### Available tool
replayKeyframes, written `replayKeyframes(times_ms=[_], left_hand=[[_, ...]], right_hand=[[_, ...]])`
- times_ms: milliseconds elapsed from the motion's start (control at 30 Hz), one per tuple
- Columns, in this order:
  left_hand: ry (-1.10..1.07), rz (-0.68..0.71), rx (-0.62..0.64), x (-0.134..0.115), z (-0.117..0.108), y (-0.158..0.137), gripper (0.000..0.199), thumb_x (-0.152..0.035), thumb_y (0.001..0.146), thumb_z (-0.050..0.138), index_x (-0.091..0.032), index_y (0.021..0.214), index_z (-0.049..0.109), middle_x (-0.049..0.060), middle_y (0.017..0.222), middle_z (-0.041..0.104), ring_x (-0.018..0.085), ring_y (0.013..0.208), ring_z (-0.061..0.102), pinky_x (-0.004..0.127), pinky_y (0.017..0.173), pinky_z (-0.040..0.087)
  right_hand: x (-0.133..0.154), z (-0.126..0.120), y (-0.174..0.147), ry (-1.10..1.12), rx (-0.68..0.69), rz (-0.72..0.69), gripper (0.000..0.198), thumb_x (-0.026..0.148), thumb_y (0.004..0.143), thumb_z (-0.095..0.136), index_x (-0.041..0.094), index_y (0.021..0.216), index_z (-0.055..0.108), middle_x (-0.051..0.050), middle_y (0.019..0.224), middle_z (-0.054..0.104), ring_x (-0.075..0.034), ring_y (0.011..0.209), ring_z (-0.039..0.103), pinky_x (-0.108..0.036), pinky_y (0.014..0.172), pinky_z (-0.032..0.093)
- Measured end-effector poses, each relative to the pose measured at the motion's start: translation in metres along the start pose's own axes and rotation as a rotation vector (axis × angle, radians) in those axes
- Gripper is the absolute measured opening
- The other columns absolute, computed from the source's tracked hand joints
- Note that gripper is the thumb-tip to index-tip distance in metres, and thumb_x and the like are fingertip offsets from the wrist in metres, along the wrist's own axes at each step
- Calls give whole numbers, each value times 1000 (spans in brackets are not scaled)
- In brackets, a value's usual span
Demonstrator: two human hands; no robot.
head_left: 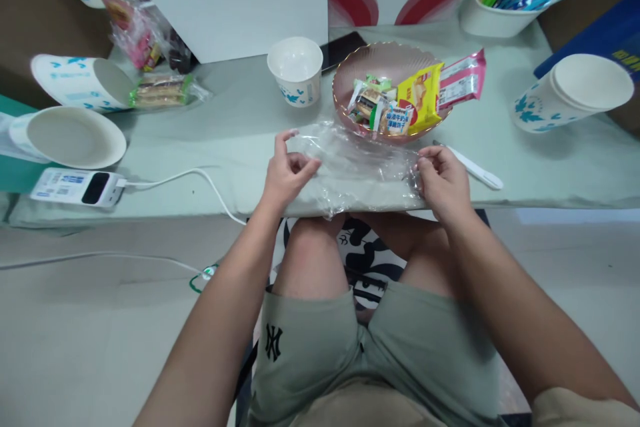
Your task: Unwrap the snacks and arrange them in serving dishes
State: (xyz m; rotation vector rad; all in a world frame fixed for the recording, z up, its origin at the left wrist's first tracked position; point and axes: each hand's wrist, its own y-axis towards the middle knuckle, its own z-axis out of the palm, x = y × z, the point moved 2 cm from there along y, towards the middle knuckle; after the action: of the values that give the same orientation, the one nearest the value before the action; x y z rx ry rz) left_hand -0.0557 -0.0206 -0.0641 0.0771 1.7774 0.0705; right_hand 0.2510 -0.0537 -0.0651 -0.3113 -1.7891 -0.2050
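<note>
A clear, crinkled plastic bag [357, 163] is spread along the table's front edge between my hands. My right hand [443, 180] pinches its right end with thumb and fingers. At the left end, my left hand [289, 173] has its thumb and index finger apart, with the index fingertip by the film; I see no grip there. Just beyond the bag stands a pinkish ribbed bowl [345, 73] with a gold rim. It holds several wrapped snacks, among them a yellow packet [423, 97] and a pink-and-white packet [463, 80]. A white-handled knife [477, 169] lies beside my right hand.
A paper cup [295, 73] stands left of the bowl, a dark phone [345, 50] behind it. Stacked cups [565, 93] and a white snack tub [495, 17] are at right. At left lie tipped cups [75, 80], wrapped crackers [163, 90] and a cabled power bank [75, 187].
</note>
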Motion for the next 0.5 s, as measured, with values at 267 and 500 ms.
replayKeyframes(times_ms=[267, 500], left_hand=[[-23, -21, 107, 7, -5, 3, 71, -61, 82, 75, -25, 136, 44, -12, 48, 47, 11, 39, 41, 25, 46, 30], [-225, -137, 129, 3, -14, 3, 68, -63, 66, 88, -23, 116, 63, -12, 46, 33, 6, 36, 22, 23, 39, 18]], right_hand=[[-4, -8, 3, 192, -18, 56, 22, 35, 77, 71, 26, 93, 58, 6, 66, 55, -6, 39, 32, -22, 37, 21], [-5, -13, 7, 206, 81, 64, 34, 43, 76, 77, 26, 97, 56, 5, 70, 58, -5, 39, 34, -21, 37, 20]])
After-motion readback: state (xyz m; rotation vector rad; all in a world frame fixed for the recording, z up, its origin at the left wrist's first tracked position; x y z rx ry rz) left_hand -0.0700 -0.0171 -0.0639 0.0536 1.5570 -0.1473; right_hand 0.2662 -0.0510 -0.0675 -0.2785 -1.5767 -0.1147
